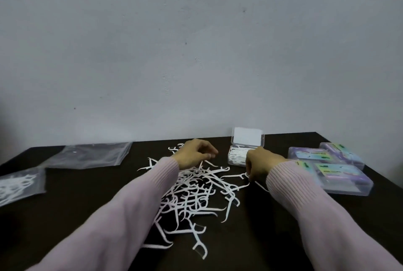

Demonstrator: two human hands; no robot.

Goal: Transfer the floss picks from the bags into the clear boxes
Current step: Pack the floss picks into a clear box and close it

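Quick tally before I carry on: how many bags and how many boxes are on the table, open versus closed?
Bags: 2, one empty, one with picks
Open box: 1
Closed boxes: 3
Total: 6

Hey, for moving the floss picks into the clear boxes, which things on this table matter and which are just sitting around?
Part of the job:
loose floss picks
open clear box, partly filled
bag with picks
empty bag
closed labelled boxes
left hand
right hand

Just there:
dark table
grey wall
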